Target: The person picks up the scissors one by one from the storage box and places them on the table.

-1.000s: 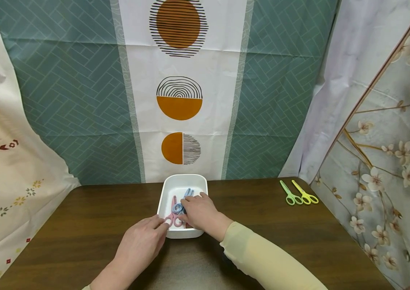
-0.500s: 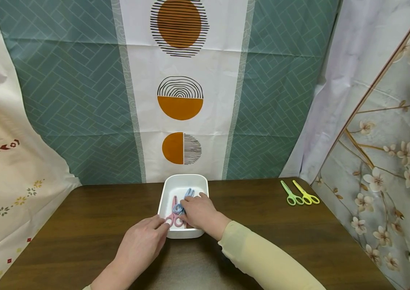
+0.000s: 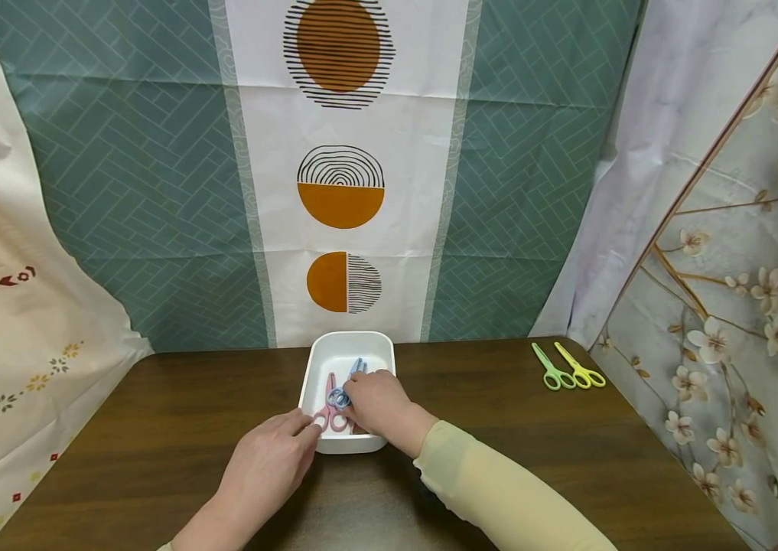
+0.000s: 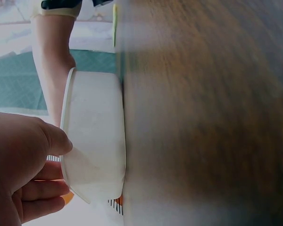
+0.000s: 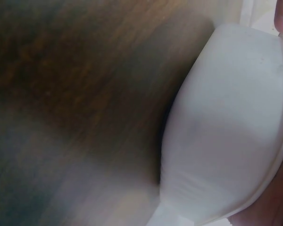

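A white plastic bin (image 3: pixel 350 445) stands on the table, holding pink scissors (image 3: pixel 330 383) and blue scissors (image 3: pixel 338 397). My left hand (image 3: pixel 271 457) grips the bin's front left corner; the left wrist view shows the thumb at the near side of the rim and the fingers spread along it. My right hand (image 3: pixel 380 403) reaches in over the right rim, with thumb and fingers pinching the blue scissors near their handles. The palm hides part of the bin's right side. In the right wrist view the bin's outer wall (image 5: pixel 221 122) hides the fingers.
Green scissors (image 3: pixel 554 371) and yellow scissors (image 3: pixel 580 369) lie side by side at the table's back right. A patterned cloth (image 3: pixel 223 168) hangs behind the brown table (image 3: pixel 175 428), with floral cloth at the right and cream cloth at the left.
My right fingers have curled in more over the blue scissors, whose handle loops have shifted slightly. My left hand has stayed on the bin's corner.
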`<control>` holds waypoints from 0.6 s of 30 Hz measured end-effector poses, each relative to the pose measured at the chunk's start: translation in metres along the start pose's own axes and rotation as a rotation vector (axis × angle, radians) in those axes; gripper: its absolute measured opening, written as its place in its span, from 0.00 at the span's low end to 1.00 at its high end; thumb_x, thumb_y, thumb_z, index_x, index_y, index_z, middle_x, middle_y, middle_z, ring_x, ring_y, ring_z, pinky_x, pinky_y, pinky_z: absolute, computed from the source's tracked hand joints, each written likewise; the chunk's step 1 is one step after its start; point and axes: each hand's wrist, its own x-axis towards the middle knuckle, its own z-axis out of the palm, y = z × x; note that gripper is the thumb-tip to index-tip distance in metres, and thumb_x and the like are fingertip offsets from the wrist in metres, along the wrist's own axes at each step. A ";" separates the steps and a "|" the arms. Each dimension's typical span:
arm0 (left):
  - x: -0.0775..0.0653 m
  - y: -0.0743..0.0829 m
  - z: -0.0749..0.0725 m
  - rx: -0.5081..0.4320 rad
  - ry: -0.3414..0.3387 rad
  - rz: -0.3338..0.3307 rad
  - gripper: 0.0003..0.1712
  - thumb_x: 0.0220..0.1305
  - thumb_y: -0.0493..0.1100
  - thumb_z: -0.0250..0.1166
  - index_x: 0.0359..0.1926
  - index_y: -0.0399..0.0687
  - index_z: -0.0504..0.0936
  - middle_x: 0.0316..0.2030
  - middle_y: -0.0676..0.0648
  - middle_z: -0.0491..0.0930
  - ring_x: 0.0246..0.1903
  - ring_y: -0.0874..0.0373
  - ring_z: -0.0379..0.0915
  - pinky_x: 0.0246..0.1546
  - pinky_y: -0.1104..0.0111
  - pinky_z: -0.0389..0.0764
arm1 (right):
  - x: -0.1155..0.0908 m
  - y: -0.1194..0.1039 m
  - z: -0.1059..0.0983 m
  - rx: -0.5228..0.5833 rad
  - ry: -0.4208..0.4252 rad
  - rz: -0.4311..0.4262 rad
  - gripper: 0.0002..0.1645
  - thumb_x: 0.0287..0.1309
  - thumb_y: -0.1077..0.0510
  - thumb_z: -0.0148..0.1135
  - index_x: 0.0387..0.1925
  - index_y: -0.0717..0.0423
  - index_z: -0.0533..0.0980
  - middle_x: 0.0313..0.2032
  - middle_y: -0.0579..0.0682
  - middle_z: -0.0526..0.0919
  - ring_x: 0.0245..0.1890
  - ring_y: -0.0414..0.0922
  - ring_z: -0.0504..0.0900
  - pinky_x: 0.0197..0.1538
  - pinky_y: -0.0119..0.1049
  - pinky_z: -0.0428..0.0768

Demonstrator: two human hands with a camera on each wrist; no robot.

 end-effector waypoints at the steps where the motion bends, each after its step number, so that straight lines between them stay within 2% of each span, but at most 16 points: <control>1: 0.000 0.000 0.000 -0.004 0.000 0.001 0.12 0.52 0.34 0.79 0.36 0.48 0.86 0.35 0.51 0.83 0.33 0.54 0.82 0.34 0.60 0.87 | 0.000 0.000 0.000 0.001 0.003 -0.001 0.21 0.73 0.37 0.70 0.50 0.48 0.88 0.42 0.43 0.87 0.39 0.44 0.87 0.49 0.41 0.84; 5: -0.001 -0.001 -0.001 -0.026 -0.004 0.008 0.02 0.62 0.35 0.69 0.35 0.47 0.85 0.35 0.51 0.82 0.32 0.53 0.81 0.34 0.59 0.87 | 0.002 -0.001 0.000 -0.011 0.019 -0.004 0.19 0.73 0.38 0.71 0.46 0.49 0.87 0.37 0.43 0.86 0.34 0.44 0.85 0.45 0.40 0.85; 9: -0.001 -0.002 -0.001 -0.045 -0.006 0.015 0.09 0.69 0.37 0.57 0.34 0.46 0.83 0.34 0.50 0.81 0.31 0.53 0.80 0.33 0.59 0.86 | 0.002 -0.001 0.000 -0.020 0.008 -0.013 0.16 0.74 0.42 0.70 0.53 0.46 0.88 0.41 0.44 0.88 0.37 0.44 0.87 0.46 0.40 0.85; 11: -0.001 -0.002 -0.001 -0.054 -0.004 0.015 0.09 0.69 0.37 0.57 0.34 0.46 0.82 0.34 0.50 0.81 0.31 0.52 0.80 0.33 0.58 0.86 | 0.002 -0.002 0.000 -0.015 -0.017 -0.018 0.18 0.75 0.45 0.70 0.59 0.45 0.87 0.46 0.43 0.89 0.41 0.44 0.88 0.50 0.41 0.85; 14: -0.001 -0.002 -0.001 -0.059 -0.013 0.011 0.04 0.66 0.35 0.63 0.34 0.45 0.83 0.35 0.49 0.81 0.32 0.52 0.81 0.33 0.58 0.86 | 0.003 -0.002 -0.001 -0.006 -0.055 -0.028 0.22 0.73 0.48 0.72 0.65 0.42 0.85 0.50 0.43 0.89 0.43 0.43 0.88 0.55 0.41 0.85; 15: -0.001 -0.002 -0.001 -0.061 -0.013 0.008 0.03 0.63 0.34 0.66 0.34 0.45 0.83 0.35 0.49 0.81 0.32 0.52 0.81 0.34 0.58 0.86 | 0.003 -0.002 -0.001 -0.004 -0.062 -0.030 0.22 0.72 0.49 0.73 0.64 0.42 0.85 0.50 0.42 0.89 0.43 0.43 0.87 0.55 0.41 0.85; 18: -0.001 -0.001 -0.001 -0.045 -0.012 0.004 0.07 0.57 0.33 0.73 0.35 0.46 0.84 0.35 0.50 0.82 0.32 0.53 0.81 0.34 0.59 0.87 | 0.003 -0.003 -0.002 -0.005 -0.060 -0.030 0.21 0.67 0.50 0.78 0.59 0.42 0.86 0.46 0.42 0.88 0.40 0.42 0.86 0.54 0.41 0.85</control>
